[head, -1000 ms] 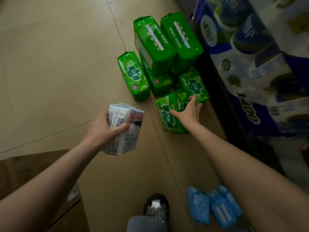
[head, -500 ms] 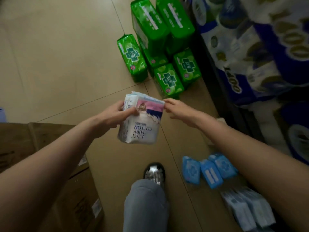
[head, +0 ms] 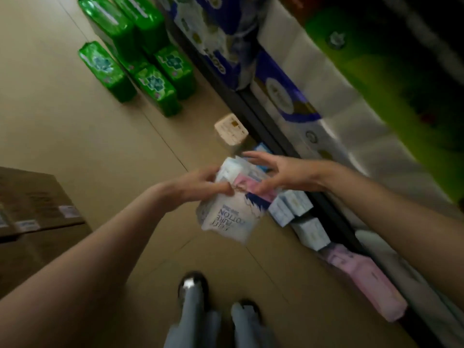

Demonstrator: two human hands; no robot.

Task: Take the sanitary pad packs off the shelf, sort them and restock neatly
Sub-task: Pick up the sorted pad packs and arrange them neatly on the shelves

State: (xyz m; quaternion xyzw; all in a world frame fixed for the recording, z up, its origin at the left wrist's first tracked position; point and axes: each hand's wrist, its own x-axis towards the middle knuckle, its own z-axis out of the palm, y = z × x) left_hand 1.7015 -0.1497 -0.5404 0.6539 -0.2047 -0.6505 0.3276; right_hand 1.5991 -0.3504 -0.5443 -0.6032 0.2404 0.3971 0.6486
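Observation:
My left hand (head: 200, 183) grips a white pad pack with a pink band and "PURE COTTON" print (head: 231, 217), held above the floor in the middle of the view. My right hand (head: 281, 173) reaches to the pack's top right with fingers spread, its fingertips at the pink band. Several green pad packs (head: 140, 61) stand on the floor at the upper left. Pale blue packs (head: 296, 209) and a pink pack (head: 364, 277) lie along the shelf base (head: 253, 114). The frame is blurred by motion.
The shelf on the right carries large blue-and-white tissue packs (head: 226, 33) and white rolls (head: 334, 116). A small beige pack (head: 231, 130) lies by the shelf foot. A cardboard box (head: 32, 214) stands at the left. My shoes (head: 193, 287) are at the bottom.
The view swung right along the shelf. Both hands and the white pack moved right, toward the pale blue packs. My right hand opened its fingers over the pack's top.

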